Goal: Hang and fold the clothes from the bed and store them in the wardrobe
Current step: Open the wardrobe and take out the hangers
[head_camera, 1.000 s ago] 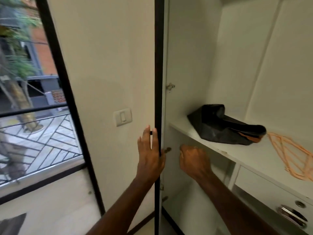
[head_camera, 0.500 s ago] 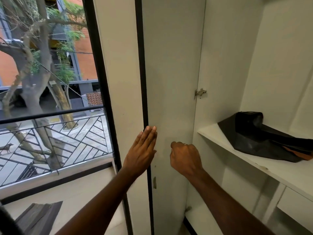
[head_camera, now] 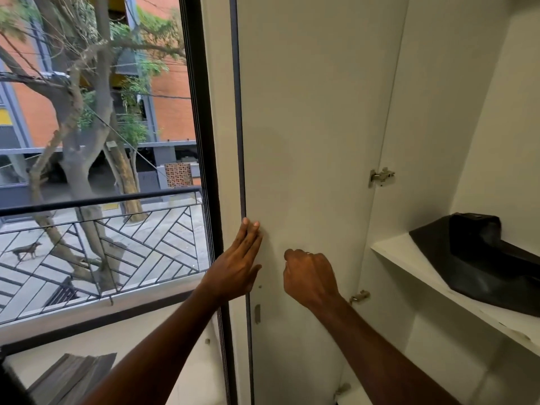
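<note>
The wardrobe door (head_camera: 306, 141) stands swung wide open to the left, its inner face toward the camera and its dark free edge just beside the window frame (head_camera: 201, 112). The left hand (head_camera: 238, 261) lies flat with straight fingers against that free edge, pressing rather than gripping; the right hand (head_camera: 309, 277) is curled into a loose fist just right of it, close to the panel, and whether it pinches anything cannot be told. The door looks like a stiff, light laminated board on metal hinges (head_camera: 380, 176), so it should swing easily from a push near its free edge, far from the hinges. Room to the left is almost used up, so further opening would likely knock the frame. The clothes and the bed are out of view. Inside the wardrobe, to the right, a white shelf (head_camera: 409, 267) carries a black bag (head_camera: 473, 258), which looks soft and floppy; bare shelf shows only along the front edge, and there is open space above and below it.
</note>
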Action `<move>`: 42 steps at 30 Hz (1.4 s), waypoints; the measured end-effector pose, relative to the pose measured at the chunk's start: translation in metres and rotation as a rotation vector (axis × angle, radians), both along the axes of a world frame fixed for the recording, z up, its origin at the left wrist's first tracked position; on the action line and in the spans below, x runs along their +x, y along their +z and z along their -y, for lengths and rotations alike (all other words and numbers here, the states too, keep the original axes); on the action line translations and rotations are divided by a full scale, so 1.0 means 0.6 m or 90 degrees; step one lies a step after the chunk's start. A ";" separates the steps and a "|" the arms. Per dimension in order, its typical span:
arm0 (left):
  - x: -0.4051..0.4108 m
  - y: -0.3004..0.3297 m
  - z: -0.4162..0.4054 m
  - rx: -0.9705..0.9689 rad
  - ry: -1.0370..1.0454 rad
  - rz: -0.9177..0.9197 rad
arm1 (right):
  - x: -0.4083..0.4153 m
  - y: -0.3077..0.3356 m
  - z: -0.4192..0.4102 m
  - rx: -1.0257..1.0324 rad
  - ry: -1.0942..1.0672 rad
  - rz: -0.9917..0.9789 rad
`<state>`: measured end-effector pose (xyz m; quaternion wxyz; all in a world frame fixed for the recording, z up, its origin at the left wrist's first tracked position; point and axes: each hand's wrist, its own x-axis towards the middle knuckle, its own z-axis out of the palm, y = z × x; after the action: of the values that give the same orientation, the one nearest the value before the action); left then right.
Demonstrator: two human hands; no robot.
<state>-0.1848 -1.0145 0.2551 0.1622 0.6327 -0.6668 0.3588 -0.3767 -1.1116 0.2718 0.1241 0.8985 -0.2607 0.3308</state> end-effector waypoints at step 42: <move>-0.594 0.014 0.408 0.252 -0.421 -0.143 | -0.533 -0.095 0.179 0.054 -0.584 0.061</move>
<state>-0.5413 -1.2594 0.2635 0.2159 0.4379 -0.8690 0.0808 -0.6967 -1.2193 0.2149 0.2087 0.6782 -0.6499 0.2721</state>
